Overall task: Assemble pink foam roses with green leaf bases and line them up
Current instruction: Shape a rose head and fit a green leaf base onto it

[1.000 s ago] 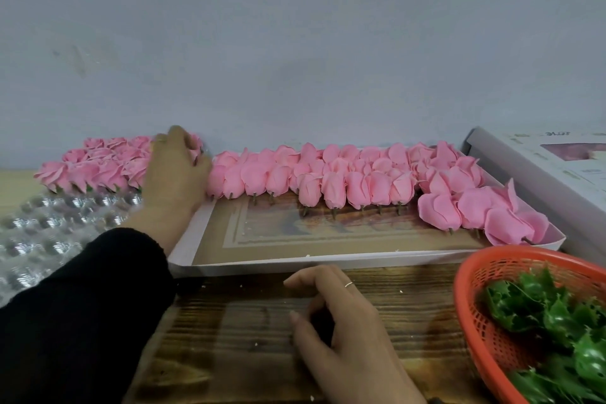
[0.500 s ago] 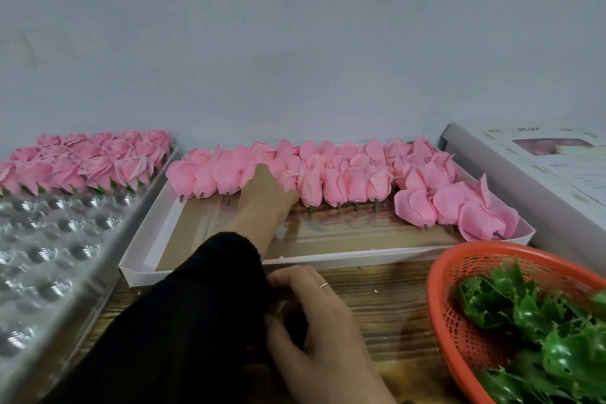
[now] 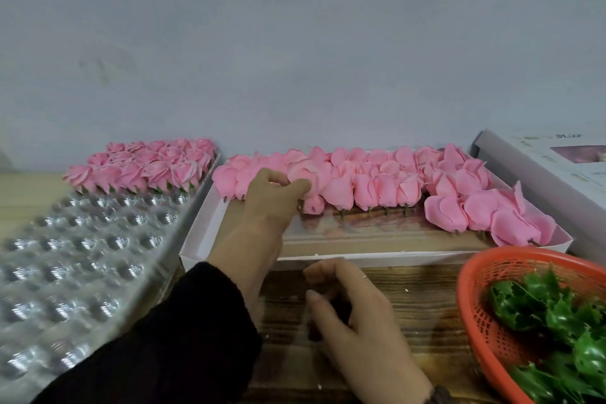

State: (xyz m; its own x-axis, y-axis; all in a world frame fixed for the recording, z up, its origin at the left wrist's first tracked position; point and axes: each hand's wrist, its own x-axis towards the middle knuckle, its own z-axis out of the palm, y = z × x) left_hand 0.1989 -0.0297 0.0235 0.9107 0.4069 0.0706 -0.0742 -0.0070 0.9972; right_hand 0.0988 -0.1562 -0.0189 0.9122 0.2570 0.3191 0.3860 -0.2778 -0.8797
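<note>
The orange basket (image 3: 472,311) and its green leaf bases (image 3: 537,308) are cut off by the right and bottom edges. The clear blister tray (image 3: 82,259) is blurred and cropped at the left. Whatever lies under the right hand (image 3: 354,315) is hidden.

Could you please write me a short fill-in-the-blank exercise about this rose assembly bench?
1. The left hand pinches a ____ foam rose in the white tray.
2. The green leaf bases lie in an ____ basket.
3. The finished roses stand at the far end of the ____ mold tray.

Missing words: pink; orange; silver
</note>
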